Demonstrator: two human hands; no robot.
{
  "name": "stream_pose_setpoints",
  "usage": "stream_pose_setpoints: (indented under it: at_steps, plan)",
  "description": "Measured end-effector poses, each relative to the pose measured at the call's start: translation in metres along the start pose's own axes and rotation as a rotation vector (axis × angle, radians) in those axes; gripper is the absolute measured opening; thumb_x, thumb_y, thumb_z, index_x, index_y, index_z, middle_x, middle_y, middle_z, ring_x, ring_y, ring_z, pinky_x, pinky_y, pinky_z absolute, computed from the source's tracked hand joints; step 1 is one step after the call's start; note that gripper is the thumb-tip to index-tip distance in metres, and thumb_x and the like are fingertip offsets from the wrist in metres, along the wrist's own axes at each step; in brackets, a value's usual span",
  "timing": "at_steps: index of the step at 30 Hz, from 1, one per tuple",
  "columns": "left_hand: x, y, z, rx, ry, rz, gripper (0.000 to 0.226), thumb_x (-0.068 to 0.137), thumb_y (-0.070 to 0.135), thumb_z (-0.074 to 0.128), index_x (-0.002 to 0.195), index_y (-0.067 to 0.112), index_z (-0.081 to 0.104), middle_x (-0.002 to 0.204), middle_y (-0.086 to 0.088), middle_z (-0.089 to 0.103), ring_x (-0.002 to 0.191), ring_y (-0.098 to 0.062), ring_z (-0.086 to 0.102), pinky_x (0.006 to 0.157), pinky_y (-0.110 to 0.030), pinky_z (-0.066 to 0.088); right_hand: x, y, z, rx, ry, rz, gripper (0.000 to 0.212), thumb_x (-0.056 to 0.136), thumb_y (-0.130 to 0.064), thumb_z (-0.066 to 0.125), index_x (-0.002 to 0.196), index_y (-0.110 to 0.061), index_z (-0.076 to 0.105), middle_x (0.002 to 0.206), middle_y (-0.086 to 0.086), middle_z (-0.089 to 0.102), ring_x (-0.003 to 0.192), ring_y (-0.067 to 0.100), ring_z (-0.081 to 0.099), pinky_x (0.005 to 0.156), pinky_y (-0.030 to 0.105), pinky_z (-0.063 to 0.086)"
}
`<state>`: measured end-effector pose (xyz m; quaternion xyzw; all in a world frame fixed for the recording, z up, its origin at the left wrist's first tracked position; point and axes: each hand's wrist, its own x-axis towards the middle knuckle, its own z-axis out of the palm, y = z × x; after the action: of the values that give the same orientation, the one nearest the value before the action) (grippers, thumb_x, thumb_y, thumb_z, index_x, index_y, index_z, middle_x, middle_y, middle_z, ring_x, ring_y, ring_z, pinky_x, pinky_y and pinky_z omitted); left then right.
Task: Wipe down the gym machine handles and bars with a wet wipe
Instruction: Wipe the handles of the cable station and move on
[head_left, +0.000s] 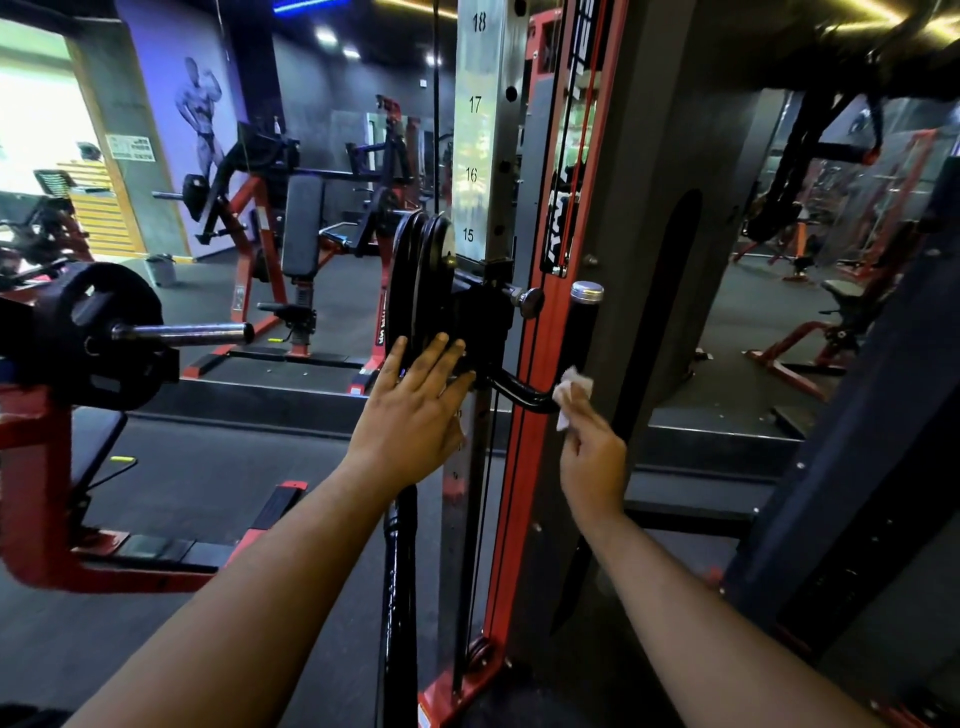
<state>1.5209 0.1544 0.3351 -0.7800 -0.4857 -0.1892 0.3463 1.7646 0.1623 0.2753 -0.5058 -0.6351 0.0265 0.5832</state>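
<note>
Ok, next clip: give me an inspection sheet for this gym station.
Surface: dark gym floor.
Job's things: white wipe pressed on the black curved handle of the cable machine.
Clutter: nothing seen.
Grippers: left hand flat, fingers straight, on the pulley carriage; right hand pinches the wipe.
Cables: red cables run along the red upright.
Surroundings: barbell sleeve, red-framed bench machines, numbered post.
</note>
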Motion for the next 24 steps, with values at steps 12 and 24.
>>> stream_pose_setpoints:
  at_steps: [12, 24]
  plan:
    - [0.005, 0.058, -0.011, 0.0, -0.105, 0.102, 0.066, 0.099, 0.048, 0.046, 0.158, 0.023, 0.035, 0.171, -0.012, 0.015, 0.159, -0.03, 0.0, 0.123, -0.065, -0.009, -0.029, 0.015, -0.051, -0.083, -0.208, 0.307, 0.033, 0.099, -0.007, 0.054, 0.121, -0.024, 0.072, 0.116, -0.009, 0.071, 0.105, 0.011, 0.066, 0.085, 0.023, 0.052]
    - [0.072, 0.233, -0.008, -0.326, -0.452, 0.383, 0.082, 0.098, 0.056, 0.054, 0.164, 0.026, 0.016, 0.172, -0.004, 0.01, 0.159, -0.022, 0.005, 0.129, -0.049, 0.005, -0.044, 0.111, -0.215, -0.315, -0.307, 0.579, 0.03, 0.105, -0.02, 0.047, 0.129, -0.013, 0.063, 0.12, 0.013, 0.068, 0.109, 0.032, 0.064, 0.083, 0.034, 0.047]
